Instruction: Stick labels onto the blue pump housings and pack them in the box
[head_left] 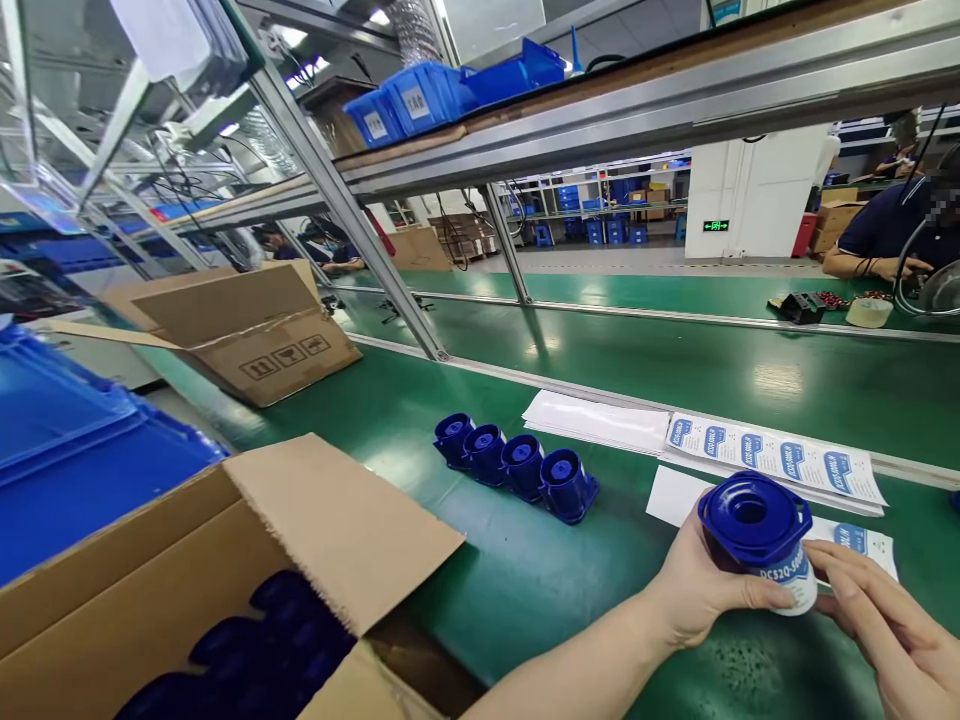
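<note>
My left hand (697,590) is closed around a dark blue plastic housing (750,510), a round part with a flanged top and a central hole. A white and blue printed label (791,580) wraps its lower side, with my left thumb pressed on it. At the right side of the housing is my right hand (877,610), its fingers extended and their tips against the labelled surface. Beneath and behind the hands lies a label strip (874,540), partly hidden. Several similar blue housings (566,485) stand in a row on the green table to the left.
Label sheets (776,460) and white backing sheets (596,420) lie along the table's metal strip. An open carton (345,530) of dark blue parts stands at near left, another carton (277,345) behind it. A metal post (360,210) supports the overhead shelf. A co-worker (877,235) sits at far right.
</note>
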